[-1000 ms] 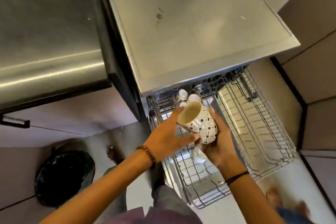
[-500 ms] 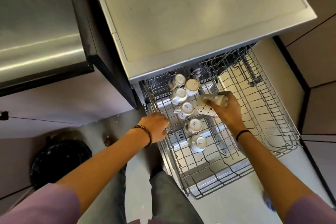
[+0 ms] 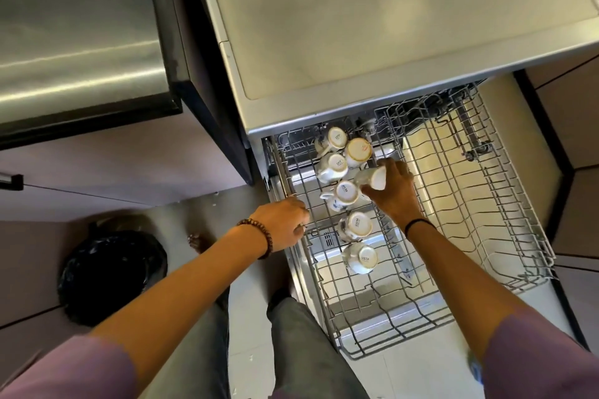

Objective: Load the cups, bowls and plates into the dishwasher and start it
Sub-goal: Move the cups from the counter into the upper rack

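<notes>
The dishwasher's wire rack [image 3: 453, 256] is pulled out below the counter. Several white cups stand upside down in a row along its left side, among them a cup [image 3: 356, 226] and a cup [image 3: 362, 257] nearest me. My right hand [image 3: 393, 191] grips a patterned white cup [image 3: 372, 177], tipped on its side, over the rack beside the upturned cups. My left hand [image 3: 285, 225], with a bead bracelet at the wrist, has its fingers curled round the rack's left rim.
The dishwasher's grey top [image 3: 372, 19] juts out above the rack. A steel appliance [image 3: 74, 32] stands at the left. A black-lined bin [image 3: 110, 272] sits on the floor at the lower left. The rack's right half holds bare plate tines [image 3: 479, 204].
Both hands held the patterned cup a second ago. My left hand let go and moved to the rack's left rim. My right hand carried the cup down among the upturned cups.
</notes>
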Demonstrator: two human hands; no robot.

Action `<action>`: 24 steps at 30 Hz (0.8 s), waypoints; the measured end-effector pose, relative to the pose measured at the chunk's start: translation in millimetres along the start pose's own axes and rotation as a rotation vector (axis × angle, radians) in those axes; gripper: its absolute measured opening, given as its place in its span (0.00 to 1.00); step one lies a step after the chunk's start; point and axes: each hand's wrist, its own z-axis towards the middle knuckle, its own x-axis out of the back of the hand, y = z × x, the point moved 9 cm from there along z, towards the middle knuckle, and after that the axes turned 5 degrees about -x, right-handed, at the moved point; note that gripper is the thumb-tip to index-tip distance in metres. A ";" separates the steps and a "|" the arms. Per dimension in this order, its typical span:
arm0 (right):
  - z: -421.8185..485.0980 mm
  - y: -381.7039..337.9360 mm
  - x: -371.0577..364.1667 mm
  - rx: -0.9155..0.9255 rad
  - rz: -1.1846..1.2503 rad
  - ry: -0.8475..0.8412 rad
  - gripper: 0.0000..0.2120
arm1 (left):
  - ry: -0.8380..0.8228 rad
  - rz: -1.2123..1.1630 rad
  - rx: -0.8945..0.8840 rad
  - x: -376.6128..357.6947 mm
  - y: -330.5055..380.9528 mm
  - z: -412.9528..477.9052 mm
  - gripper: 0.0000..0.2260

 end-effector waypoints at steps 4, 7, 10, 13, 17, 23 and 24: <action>4.5 0.1 -2.9 -0.019 -0.070 -0.033 0.39 | 0.020 -0.028 -0.009 -0.7 -0.1 0.4 0.10; 4.1 -1.4 -3.5 0.018 -0.106 -0.026 0.39 | 0.032 -0.041 -0.010 -1.8 -1.1 0.3 0.10; -1.0 -3.3 -1.3 0.052 -0.105 -0.011 0.39 | 0.049 -0.049 -0.014 -3.4 -1.3 -0.1 0.10; -8.5 -2.1 1.4 0.070 -0.079 0.020 0.41 | 0.062 -0.057 -0.013 -4.6 -1.6 0.6 0.09; -21.7 0.7 5.4 0.063 -0.045 0.042 0.40 | 0.069 -0.078 -0.010 -6.0 -1.6 0.3 0.10; -51.0 -10.0 17.4 0.112 -0.031 0.099 0.33 | 0.138 -0.152 0.033 0.6 3.6 -10.4 0.13; -58.2 -17.8 18.8 0.148 -0.028 0.100 0.32 | 0.166 -0.162 0.040 3.6 4.7 -14.6 0.12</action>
